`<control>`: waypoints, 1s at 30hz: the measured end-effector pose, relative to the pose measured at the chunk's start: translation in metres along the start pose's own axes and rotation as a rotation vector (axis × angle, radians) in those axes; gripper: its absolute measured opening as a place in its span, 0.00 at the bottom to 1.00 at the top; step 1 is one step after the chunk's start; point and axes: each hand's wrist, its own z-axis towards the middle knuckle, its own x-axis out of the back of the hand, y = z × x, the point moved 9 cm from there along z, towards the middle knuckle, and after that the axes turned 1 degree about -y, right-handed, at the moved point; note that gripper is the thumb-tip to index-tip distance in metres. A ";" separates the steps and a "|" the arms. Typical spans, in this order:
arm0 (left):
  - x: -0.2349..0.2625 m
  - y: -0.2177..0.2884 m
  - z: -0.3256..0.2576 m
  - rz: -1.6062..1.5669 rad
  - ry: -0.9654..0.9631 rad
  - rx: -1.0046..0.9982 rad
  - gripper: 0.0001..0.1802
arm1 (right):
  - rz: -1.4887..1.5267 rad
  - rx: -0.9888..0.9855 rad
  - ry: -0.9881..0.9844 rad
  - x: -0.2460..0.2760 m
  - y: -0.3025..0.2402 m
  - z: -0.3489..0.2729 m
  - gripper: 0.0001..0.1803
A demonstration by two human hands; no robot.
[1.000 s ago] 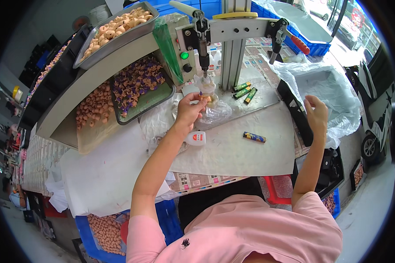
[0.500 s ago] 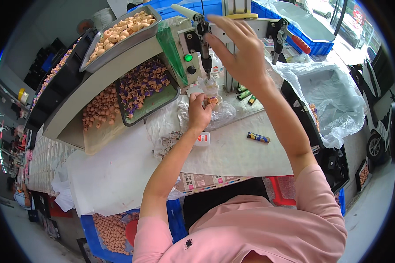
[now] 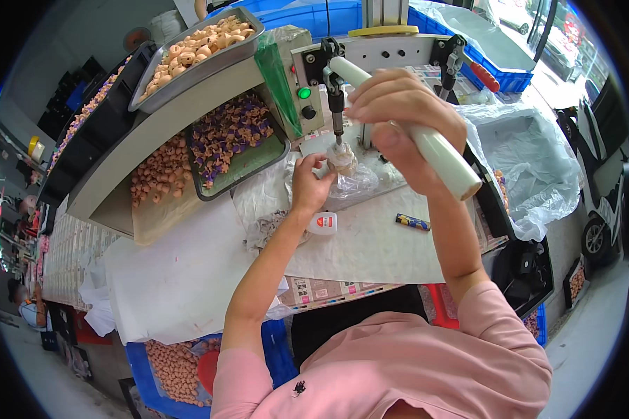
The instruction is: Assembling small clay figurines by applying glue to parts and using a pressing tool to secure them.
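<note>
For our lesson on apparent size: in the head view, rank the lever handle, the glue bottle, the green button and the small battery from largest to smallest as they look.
1. Lever handle, though nearest the camera
2. Glue bottle
3. Battery, close to the bottle, so unsure
4. Green button

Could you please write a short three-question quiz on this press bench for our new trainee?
1. True or false: the right hand grips the white lever handle of the press.
2. What does the left hand hold under the press spindle?
3. Which lies nearer the left hand: A, the small white bottle, or B, the dark marker?

Key: 1 true. 2 a small pale ring-shaped piece. 3 A.
</note>
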 end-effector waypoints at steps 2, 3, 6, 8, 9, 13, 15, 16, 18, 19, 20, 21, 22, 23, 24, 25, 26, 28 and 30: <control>0.013 -0.015 -0.007 -0.204 -0.047 0.174 0.18 | -0.085 0.030 -0.035 -0.003 -0.003 -0.004 0.13; 0.025 -0.023 -0.011 -0.205 -0.041 0.177 0.18 | -0.172 0.061 -0.068 -0.007 -0.008 -0.006 0.13; 0.029 -0.011 -0.047 -1.204 -0.149 0.515 0.19 | -0.143 -0.081 -0.104 -0.022 0.001 -0.028 0.19; 0.048 -0.003 -0.069 -1.273 -0.140 0.506 0.19 | -0.119 -0.145 -0.034 -0.033 -0.008 -0.035 0.21; 0.052 -0.003 -0.079 -1.344 -0.152 0.498 0.19 | -0.070 -0.267 0.149 -0.030 -0.006 -0.043 0.21; 0.072 -0.003 -0.125 -1.417 -0.098 0.549 0.15 | -0.132 -0.652 0.071 -0.072 0.011 -0.119 0.18; 0.076 -0.009 -0.141 -1.405 -0.109 0.541 0.14 | -0.186 -0.626 -0.230 -0.121 0.021 -0.168 0.17; 0.077 -0.009 -0.148 -1.396 -0.135 0.537 0.14 | -0.183 -0.628 -0.236 -0.133 0.022 -0.182 0.17; 0.080 -0.014 -0.161 -1.355 -0.151 0.521 0.17 | -0.266 -0.696 -0.392 -0.166 0.027 -0.205 0.15; 0.081 -0.020 -0.168 -1.356 -0.137 0.522 0.17 | -0.255 -0.694 -0.400 -0.175 0.026 -0.209 0.15; 0.082 -0.025 -0.173 -1.373 -0.124 0.486 0.18 | -0.312 -0.732 -0.434 -0.181 0.028 -0.215 0.16; 0.084 -0.026 -0.178 -1.389 -0.113 0.449 0.18 | -0.370 -0.770 -0.468 -0.185 0.029 -0.220 0.16; 0.084 -0.030 -0.185 -1.401 -0.091 0.481 0.20 | -0.364 -0.769 -0.474 -0.187 0.029 -0.221 0.16; 0.085 -0.033 -0.189 -1.403 -0.083 0.484 0.20 | -0.363 -0.780 -0.512 -0.190 0.030 -0.223 0.18; 0.085 -0.035 -0.193 -1.410 -0.076 0.494 0.19 | -0.364 -0.790 -0.550 -0.191 0.030 -0.226 0.20; 0.085 -0.039 -0.197 -1.418 -0.069 0.504 0.18 | -0.359 -0.790 -0.556 -0.192 0.029 -0.227 0.20; 0.085 -0.043 -0.201 -1.420 -0.063 0.507 0.18 | -0.281 -0.887 -0.575 -0.194 0.031 -0.235 0.21; 0.084 -0.052 -0.208 -1.455 -0.056 0.506 0.17 | -0.199 -0.985 -0.598 -0.194 0.032 -0.247 0.22; 0.083 -0.057 -0.211 -1.451 -0.046 0.532 0.17 | -0.157 -0.961 -0.369 -0.177 0.027 -0.244 0.22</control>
